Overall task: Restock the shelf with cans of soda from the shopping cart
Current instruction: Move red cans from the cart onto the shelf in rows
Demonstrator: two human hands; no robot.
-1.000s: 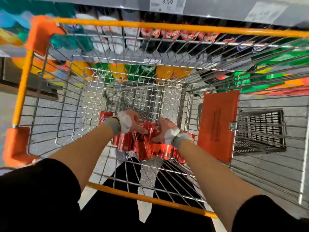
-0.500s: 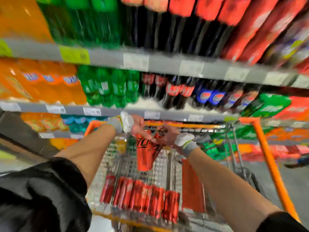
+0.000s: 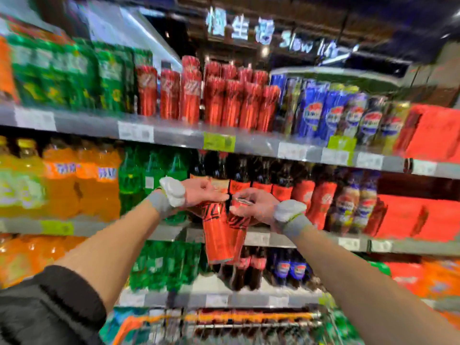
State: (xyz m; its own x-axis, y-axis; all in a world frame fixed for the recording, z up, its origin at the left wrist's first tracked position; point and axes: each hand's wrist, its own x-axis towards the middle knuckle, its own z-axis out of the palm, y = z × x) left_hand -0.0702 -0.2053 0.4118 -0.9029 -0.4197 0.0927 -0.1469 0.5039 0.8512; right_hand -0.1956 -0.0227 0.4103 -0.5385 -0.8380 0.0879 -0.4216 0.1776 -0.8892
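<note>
My left hand (image 3: 201,192) grips the top of a tall red soda can (image 3: 217,235) that hangs upright in front of the shelves. My right hand (image 3: 254,205) grips the top of a second red can (image 3: 239,232) right beside it, and the two cans touch. Both hang at the level of the middle shelf. Above them, the upper shelf (image 3: 174,131) holds a row of matching red cans (image 3: 224,98). The shopping cart (image 3: 224,322) shows only as an orange rim and wire at the bottom edge. The picture is motion-blurred.
Green cans stand left of the red row and blue cans (image 3: 336,113) right of it. Orange, green and dark bottles (image 3: 258,180) fill the middle shelf behind my hands. Red boxes (image 3: 428,135) sit at the right. More bottles stand on the lower shelf.
Both hands have lifted the two red cans out of the cart and up in front of the shelves. My view has swung upward from the cart to the upper shelves.
</note>
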